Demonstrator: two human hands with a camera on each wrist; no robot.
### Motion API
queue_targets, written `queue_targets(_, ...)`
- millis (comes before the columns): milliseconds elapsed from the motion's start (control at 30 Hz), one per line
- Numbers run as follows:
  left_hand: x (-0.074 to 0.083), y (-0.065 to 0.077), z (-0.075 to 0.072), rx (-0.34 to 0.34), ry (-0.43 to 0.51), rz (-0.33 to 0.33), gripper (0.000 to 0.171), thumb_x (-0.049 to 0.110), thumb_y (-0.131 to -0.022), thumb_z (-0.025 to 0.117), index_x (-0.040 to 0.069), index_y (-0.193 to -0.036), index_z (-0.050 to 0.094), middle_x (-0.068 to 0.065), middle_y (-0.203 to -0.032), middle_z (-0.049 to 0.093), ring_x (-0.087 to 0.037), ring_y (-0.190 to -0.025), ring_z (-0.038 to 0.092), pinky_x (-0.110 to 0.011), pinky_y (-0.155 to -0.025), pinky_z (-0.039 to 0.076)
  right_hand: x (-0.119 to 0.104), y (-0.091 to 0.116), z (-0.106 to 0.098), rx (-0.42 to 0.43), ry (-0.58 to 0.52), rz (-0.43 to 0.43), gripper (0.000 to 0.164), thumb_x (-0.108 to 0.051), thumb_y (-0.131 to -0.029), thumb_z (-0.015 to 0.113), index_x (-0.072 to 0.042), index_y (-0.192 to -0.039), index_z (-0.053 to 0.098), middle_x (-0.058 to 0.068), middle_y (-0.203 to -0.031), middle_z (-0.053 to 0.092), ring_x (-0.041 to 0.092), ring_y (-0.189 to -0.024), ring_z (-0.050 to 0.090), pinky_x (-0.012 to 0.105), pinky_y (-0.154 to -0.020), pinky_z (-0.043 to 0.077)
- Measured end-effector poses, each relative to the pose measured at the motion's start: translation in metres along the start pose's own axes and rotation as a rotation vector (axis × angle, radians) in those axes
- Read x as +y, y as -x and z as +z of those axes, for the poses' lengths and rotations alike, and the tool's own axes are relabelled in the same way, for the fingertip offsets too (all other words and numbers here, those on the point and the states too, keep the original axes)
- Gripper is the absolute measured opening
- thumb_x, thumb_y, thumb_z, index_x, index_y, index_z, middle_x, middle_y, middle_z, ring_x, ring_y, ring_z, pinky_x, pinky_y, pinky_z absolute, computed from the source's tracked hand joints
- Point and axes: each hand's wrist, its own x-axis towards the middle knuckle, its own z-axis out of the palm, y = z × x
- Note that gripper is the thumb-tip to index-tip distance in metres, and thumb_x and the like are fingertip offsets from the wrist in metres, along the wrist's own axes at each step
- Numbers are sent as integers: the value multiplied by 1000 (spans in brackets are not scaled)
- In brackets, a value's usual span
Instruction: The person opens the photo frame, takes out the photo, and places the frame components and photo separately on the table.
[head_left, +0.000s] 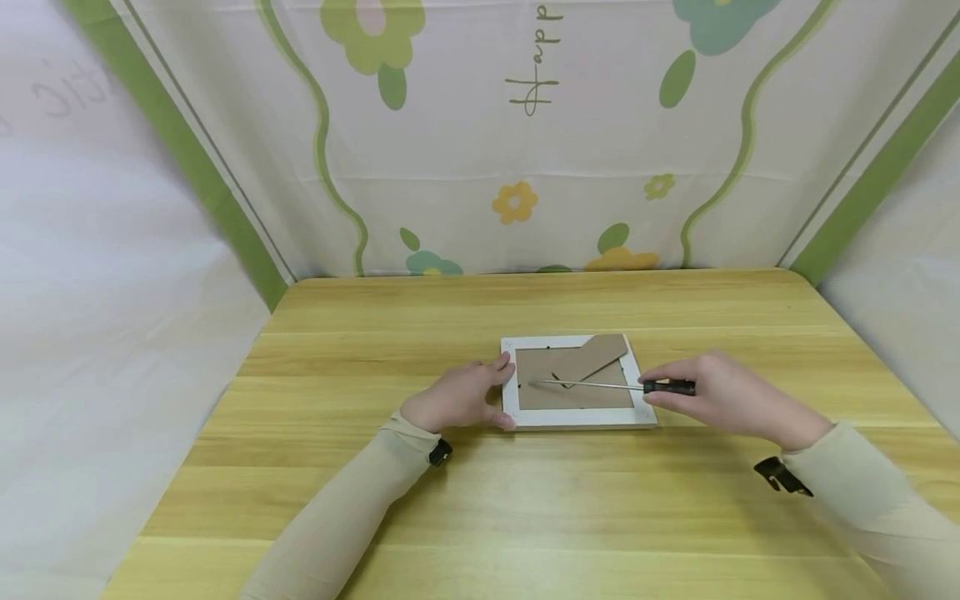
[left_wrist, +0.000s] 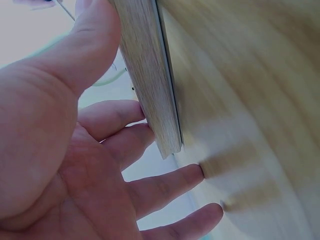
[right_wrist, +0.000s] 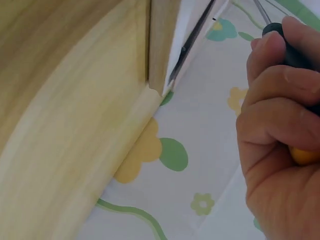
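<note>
A white-rimmed picture frame lies back side up on the table. Its brown backing board and a brown stand leg show. My left hand steadies the left edge, fingers mostly straight; in the left wrist view two fingertips touch the wooden side. From the right, my right hand grips a screwdriver by its dark handle. Its thin metal shaft reaches left across the backing; whether the tip touches the board I cannot tell. A yellow-orange handle part shows in the right wrist view.
The wood-grain table extends on all sides of the frame. A flower-printed cloth hangs behind its far edge, with pale cloth on both sides. Dark straps sit at both wrists.
</note>
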Motion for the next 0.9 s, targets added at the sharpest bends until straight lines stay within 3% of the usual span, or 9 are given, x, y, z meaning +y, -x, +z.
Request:
queue_targets(233,-2,0,1,3,-2,10,95,47,-81,77,7,-154,32,-12,-160,24,-34,-139,39,-42,-112,34,5,-2,11,31,-33,-44,27,-28,-92,72,-10,-112,75,-13,-82,66,-2,-50,37,23,-47,39)
queue_targets(500,0,0,0,1,-1,6,95,46,-81,78,7,-154,31,-11,-160,24,-36,-138,38,-42,-112,34,6,-5,16,13,-47,-48,29,-29,-92,72,-10,-113,75,-13,-75,63,-3,-49,34,22,-45,37)
queue_targets(733,2,-2,1,-1,9,-2,95,44,-80,78,8,-154,31,-10,-161,23,-36,-139,38,-42,-112,33,12,-12,14,-36,-27,-85,33,-28,-94,69,-5,-118,73,3,-108,73,0,-67,53,23,-60,46)
queue_targets(800,2,-2,1,2,14,-4,94,43,-80,79,7,-154,32,-10,-160,23,-34,-140,37,-41,-113,32,16,-17,12,-60,-12,-104,33,-25,-95,68,-5,-120,72,6,-111,72,0,-69,53,23,-62,46)
queue_targets(900,3,-2,0,9,16,-6,94,42,-80,80,6,-153,33,-11,-160,24,-33,-140,37,-40,-113,32,23,-25,10,-85,10,-149,31,-21,-95,68,-3,-121,71,7,-111,72,-3,-59,44,22,-57,44)
